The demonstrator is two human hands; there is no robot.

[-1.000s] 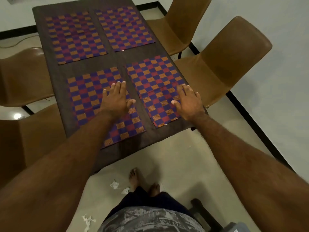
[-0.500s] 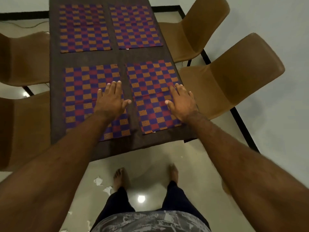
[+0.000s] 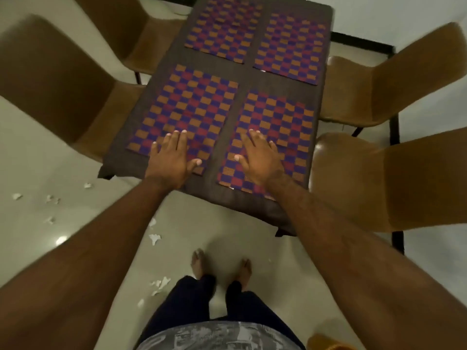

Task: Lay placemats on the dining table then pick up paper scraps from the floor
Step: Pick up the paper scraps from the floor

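Several checkered purple, red and orange placemats lie flat on the dark dining table [image 3: 164,59]. My left hand [image 3: 171,157] rests palm down, fingers spread, on the near left placemat [image 3: 192,107]. My right hand [image 3: 260,157] lies flat on the near right placemat [image 3: 280,120]. Two more placemats sit behind them, the far left placemat [image 3: 222,31] and the far right placemat [image 3: 290,49]. White paper scraps [image 3: 154,238] are scattered on the pale floor to my left, with more scraps near my feet [image 3: 159,285] and further left [image 3: 50,199].
Brown chairs flank the table: two on the left [image 3: 58,79] and two on the right [image 3: 417,79], [image 3: 404,183]. My bare feet [image 3: 219,266] stand on the glossy floor just before the table's near edge. A black skirting line runs along the far wall [image 3: 361,42].
The view has swung so the table now slants to the right. Both hands have slid toward the near edges of the two near placemats, still pressed flat.
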